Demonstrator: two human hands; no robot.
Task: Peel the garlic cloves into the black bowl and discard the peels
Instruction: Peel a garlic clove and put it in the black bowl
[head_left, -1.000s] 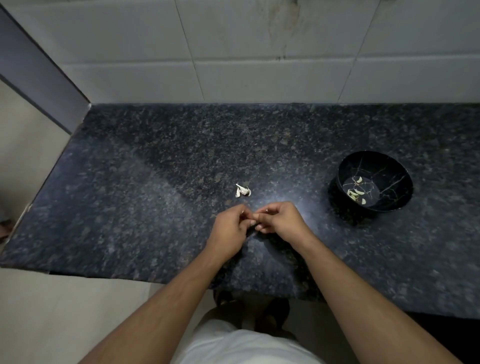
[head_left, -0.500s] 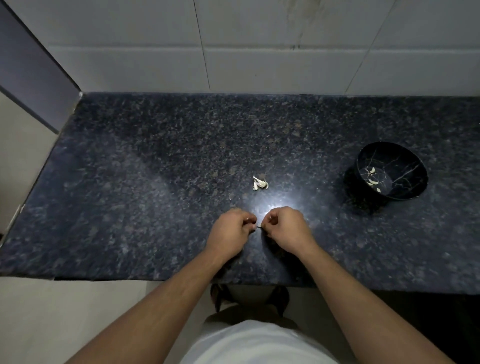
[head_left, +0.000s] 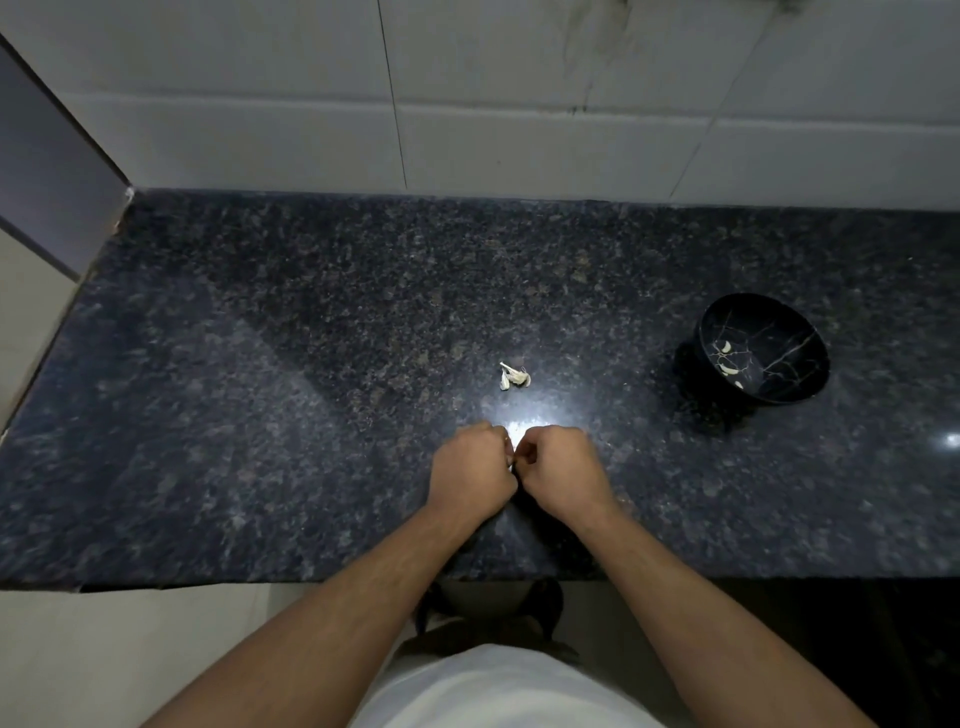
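Garlic cloves (head_left: 514, 376), pale and papery, are lying in a small clump of about 2 or 3 pieces near the middle of the counter (head_left: 260, 374), just beyond the hands and apart from them. Both hands are hovering over the front-middle part of the counter, knuckles nearly touching. The left hand (head_left: 470, 475) and the right hand (head_left: 563, 470) are each curling their fingers inward toward a tiny pale bit between them; it is too small and hidden to say for certain what it is, though both sets of fingers appear to be pinching it.

Toward the right edge of the counter the black bowl (head_left: 795, 384) is sitting upright, dark with thin pale veins, and several small peeled cloves (head_left: 727, 358) are lying inside it.

The counter is dark speckled granite, glossy, and a bright glare is shining on it just ahead of the hands. Behind its back edge a wall of large white tiles (head_left: 519, 104) is rising, with some dark staining near the top. A grey panel (head_left: 47, 171) is standing at the back-left corner, and pale floor (head_left: 130, 649) is showing below the front edge.
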